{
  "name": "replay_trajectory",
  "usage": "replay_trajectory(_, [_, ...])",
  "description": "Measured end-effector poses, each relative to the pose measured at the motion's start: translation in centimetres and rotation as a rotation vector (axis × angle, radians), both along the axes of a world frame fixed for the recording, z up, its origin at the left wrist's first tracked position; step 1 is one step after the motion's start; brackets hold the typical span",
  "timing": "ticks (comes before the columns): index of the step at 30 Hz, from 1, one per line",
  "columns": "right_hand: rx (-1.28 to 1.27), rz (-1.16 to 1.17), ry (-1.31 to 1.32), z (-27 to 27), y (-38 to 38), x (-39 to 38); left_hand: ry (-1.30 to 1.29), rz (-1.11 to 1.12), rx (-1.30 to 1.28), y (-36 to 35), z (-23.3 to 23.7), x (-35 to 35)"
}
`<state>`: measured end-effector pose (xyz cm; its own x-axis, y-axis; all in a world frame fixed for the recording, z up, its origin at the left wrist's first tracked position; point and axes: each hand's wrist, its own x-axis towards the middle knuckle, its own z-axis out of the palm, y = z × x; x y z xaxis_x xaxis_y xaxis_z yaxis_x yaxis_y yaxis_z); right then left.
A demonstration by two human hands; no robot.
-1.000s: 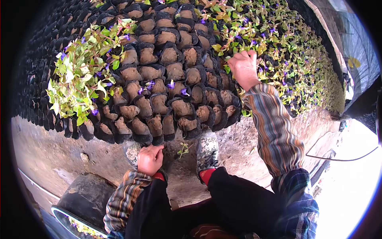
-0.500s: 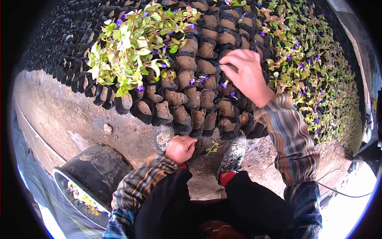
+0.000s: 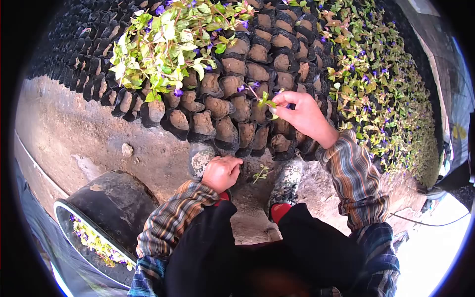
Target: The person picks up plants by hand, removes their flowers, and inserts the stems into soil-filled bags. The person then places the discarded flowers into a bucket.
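My right hand [image 3: 304, 116] pinches a small green sprig [image 3: 266, 101] between thumb and fingertips, above the rows of soil-filled black bags [image 3: 241, 106]. Beside the sprig are small purple flowers [image 3: 241, 88]. My left hand [image 3: 221, 173] is below the front edge of the bags, near my knee, with its fingers curled; whether it holds anything is hidden. A large heap of cut leafy plants with purple flowers [image 3: 163, 54] lies on top of the bags at the upper left.
Planted seedlings [image 3: 381, 99] fill the bags on the right. An overturned black bucket [image 3: 109, 208] at the lower left holds more plants. A loose sprig [image 3: 261, 173] lies on the dirt floor [image 3: 99, 133] between my boots [image 3: 284, 185].
My right hand has moved down and slightly left from among the bags, and a green sprig now shows in its fingers. My left hand stays about where it was. The view has shifted slightly.
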<state>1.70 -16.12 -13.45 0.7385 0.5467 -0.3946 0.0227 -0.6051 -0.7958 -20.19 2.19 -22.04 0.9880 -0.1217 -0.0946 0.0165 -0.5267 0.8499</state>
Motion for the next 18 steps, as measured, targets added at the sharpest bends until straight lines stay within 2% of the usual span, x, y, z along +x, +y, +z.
replay_trajectory(1, [0.027,-0.024,0.02,-0.7,-2.3,-0.5,0.02,-0.011,0.001,0.0,0.0,-0.1])
replay_trajectory(2, [0.116,-0.204,0.346,-1.5,-4.4,-0.9,0.022,-0.012,0.009,0.0,0.0,-0.1])
replay_trajectory(5, [0.082,-0.428,0.39,-3.3,-8.8,-1.7,-0.007,-0.014,0.016,-0.2,-0.2,0.0])
replay_trajectory(6, [0.011,-0.478,0.365,-3.4,-9.4,-1.8,0.002,-0.025,0.022,-0.2,-0.2,0.0])
replay_trajectory(8, [0.031,-0.522,0.32,-4.2,-9.9,-2.0,0.009,-0.038,0.034,-0.3,-0.3,-0.1])
replay_trajectory(10, [-0.102,-0.479,0.201,-4.0,-8.8,-2.0,0.001,-0.041,0.043,-0.3,-0.3,0.0])
replay_trajectory(12, [-0.101,-0.398,0.001,-6.6,-9.0,-2.2,0.001,-0.048,0.065,-0.4,-0.4,-0.1])
replay_trajectory(13, [-0.115,-0.363,-0.083,-5.9,-7.9,-2.0,-0.003,-0.055,0.075,-0.4,-0.4,0.0])
replay_trajectory(14, [-0.251,-0.332,-0.14,-4.7,-7.7,-2.2,0.008,-0.057,0.082,-0.4,-0.3,0.0])
replay_trajectory(17, [-0.091,-0.434,-0.123,-3.6,-10.2,-1.9,0.003,-0.065,0.093,-0.5,-0.1,0.2])
replay_trajectory(18, [0.057,-0.509,-0.107,-3.6,-11.8,-1.5,0.006,-0.06,0.088,-0.6,0.0,0.2])
